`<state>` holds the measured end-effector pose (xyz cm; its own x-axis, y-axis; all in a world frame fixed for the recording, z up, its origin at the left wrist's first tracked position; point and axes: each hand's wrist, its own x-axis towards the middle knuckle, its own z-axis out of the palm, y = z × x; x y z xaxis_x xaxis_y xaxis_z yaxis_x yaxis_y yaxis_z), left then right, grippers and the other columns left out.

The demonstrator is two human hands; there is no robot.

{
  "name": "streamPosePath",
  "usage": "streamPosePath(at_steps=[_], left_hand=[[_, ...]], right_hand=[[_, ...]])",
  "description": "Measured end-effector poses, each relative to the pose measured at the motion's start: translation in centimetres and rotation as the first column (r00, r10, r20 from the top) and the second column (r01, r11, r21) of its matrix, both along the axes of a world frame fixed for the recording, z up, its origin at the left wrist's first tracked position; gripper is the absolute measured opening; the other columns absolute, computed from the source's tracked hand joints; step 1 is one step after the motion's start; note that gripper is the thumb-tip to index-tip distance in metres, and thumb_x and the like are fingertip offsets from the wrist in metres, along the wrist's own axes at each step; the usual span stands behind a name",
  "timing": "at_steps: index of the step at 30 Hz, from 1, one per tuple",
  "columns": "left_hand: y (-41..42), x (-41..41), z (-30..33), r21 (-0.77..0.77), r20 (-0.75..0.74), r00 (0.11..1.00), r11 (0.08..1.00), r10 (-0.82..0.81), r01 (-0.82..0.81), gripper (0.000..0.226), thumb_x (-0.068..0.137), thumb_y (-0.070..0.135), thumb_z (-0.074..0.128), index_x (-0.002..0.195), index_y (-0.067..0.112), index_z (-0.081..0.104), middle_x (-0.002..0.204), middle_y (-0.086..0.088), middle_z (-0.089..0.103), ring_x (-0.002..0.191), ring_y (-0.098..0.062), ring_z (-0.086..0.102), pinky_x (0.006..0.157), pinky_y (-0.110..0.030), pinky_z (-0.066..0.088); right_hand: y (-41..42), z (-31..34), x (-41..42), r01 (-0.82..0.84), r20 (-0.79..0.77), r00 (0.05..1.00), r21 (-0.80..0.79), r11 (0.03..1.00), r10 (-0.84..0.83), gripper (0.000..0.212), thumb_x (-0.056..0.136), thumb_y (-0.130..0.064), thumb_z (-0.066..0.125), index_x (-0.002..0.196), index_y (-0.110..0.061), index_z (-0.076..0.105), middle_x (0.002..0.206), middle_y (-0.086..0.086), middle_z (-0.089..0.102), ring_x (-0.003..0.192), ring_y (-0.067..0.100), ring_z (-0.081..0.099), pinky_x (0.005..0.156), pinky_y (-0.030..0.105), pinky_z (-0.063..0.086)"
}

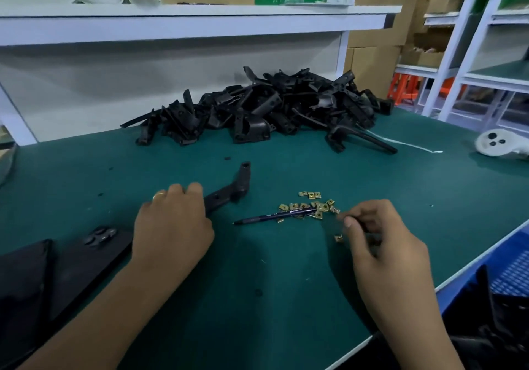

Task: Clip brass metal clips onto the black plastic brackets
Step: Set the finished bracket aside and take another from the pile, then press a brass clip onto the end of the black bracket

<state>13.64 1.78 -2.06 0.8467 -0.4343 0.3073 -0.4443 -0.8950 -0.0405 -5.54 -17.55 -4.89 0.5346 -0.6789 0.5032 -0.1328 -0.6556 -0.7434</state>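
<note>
Head view
Left hand [171,226]: fingers curled over the near end of a black bracket [229,189], which lies flat on the green table [286,283].
Bracket axis: runs away and rightward, toward the clips.
Right hand [380,243]: fingertips pinched together beside the brass clips [310,205]; whether they hold one, cannot tell.
Nearer to clips: right hand.
Clips: small, squarish, scattered around a pen [274,216].

Bracket pile [266,109] at back of table [286,298]; clips [312,205] front-right w/ pen [274,216]; one bracket [229,190] left of clips.
</note>
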Motion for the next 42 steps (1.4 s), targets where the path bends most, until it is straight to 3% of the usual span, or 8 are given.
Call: streamPosePath(at_steps=[4,8,10,15,20,24,29,42], left_hand=[[1.0,-0.4,-0.9,-0.009,-0.03,1.0,1.0,-0.006,0.006,0.02,0.086,0.035,0.052,0.098,0.019,0.048,0.089,0.001,0.042,0.087,-0.025,0.046,0.074,-0.039,0.041],[0.4,-0.8,-1.5,0.009,-0.083,0.986,0.989,-0.147,0.148,0.053,0.095,0.056,0.037,0.141,0.034,0.052,0.151,-0.001,0.035,0.143,-0.024,0.031,0.118,-0.055,0.026],[0.0,-0.5,-1.7,-0.02,-0.099,0.957,0.962,-0.272,0.271,0.052,0.098,0.058,0.035,0.14,0.032,0.052,0.16,0.003,0.03,0.15,-0.018,0.025,0.125,-0.05,0.019],[-0.3,-0.1,-1.6,-0.178,-0.134,0.913,0.916,-0.384,0.359,0.038,0.091,0.05,0.049,0.12,0.026,0.052,0.119,0.008,0.056,0.11,-0.016,0.049,0.097,-0.034,0.041],[0.4,-0.1,-1.4,-0.222,-0.097,0.906,0.897,-0.411,0.383,0.061,0.099,0.041,0.055,0.156,0.033,0.035,0.136,0.002,0.058,0.121,-0.025,0.053,0.1,-0.041,0.045],[0.5,-1.3,-0.6,-0.287,0.023,0.855,0.816,-0.519,0.502,0.06,0.104,0.046,0.046,0.16,0.043,0.024,0.109,0.011,0.05,0.09,-0.02,0.053,0.076,-0.037,0.043],[-1.0,-3.7,-0.8,-0.159,-0.001,0.774,0.764,-0.634,0.625,0.066,0.099,0.056,0.036,0.162,0.046,0.017,0.11,0.015,0.048,0.086,-0.011,0.049,0.076,-0.029,0.043],[-1.6,-4.4,-0.8,-0.12,0.009,0.771,0.765,-0.637,0.633,0.069,0.096,0.053,0.036,0.162,0.044,0.02,0.101,0.017,0.043,0.082,-0.009,0.045,0.071,-0.027,0.04]], right_hand=[[-0.2,0.0,0.1,-0.003,0.034,0.999,0.028,1.0,0.002,0.01,0.096,-0.029,0.063,0.094,-0.031,0.054,0.092,-0.025,0.065,0.082,-0.001,0.064,0.069,0.008,0.043],[-0.1,0.2,0.0,-0.069,0.027,0.997,0.036,0.997,0.068,0.013,0.096,-0.025,0.068,0.093,-0.037,0.065,0.086,-0.023,0.069,0.081,0.001,0.067,0.068,0.006,0.043],[-0.1,0.4,-0.2,-0.106,0.061,0.993,0.076,0.991,0.101,0.015,0.095,-0.025,0.07,0.093,-0.039,0.072,0.084,-0.021,0.072,0.081,0.002,0.069,0.069,0.006,0.044],[-0.2,0.8,-0.4,-0.273,0.203,0.952,0.224,0.935,0.229,0.026,0.096,-0.013,0.068,0.102,-0.035,0.079,0.088,-0.005,0.076,0.078,0.013,0.072,0.074,0.021,0.056],[1.4,0.6,1.0,-0.441,0.328,0.888,0.403,0.802,0.323,0.013,0.091,-0.005,0.072,0.097,-0.017,0.07,0.078,0.011,0.074,0.063,0.02,0.07,0.059,0.028,0.056],[1.0,0.7,0.9,-0.458,0.378,0.873,0.414,0.787,0.309,0.006,0.089,-0.008,0.075,0.086,-0.013,0.075,0.076,0.013,0.074,0.065,0.021,0.071,0.059,0.027,0.056],[0.6,0.7,0.7,-0.512,0.424,0.845,0.463,0.724,0.326,0.014,0.093,0.002,0.067,0.096,-0.007,0.078,0.082,0.014,0.076,0.071,0.021,0.073,0.066,0.024,0.059],[1.0,1.4,0.5,-0.578,0.4,0.813,0.46,0.674,0.424,0.012,0.086,-0.01,0.071,0.094,-0.012,0.08,0.082,0.015,0.076,0.07,0.02,0.072,0.066,0.023,0.057]])
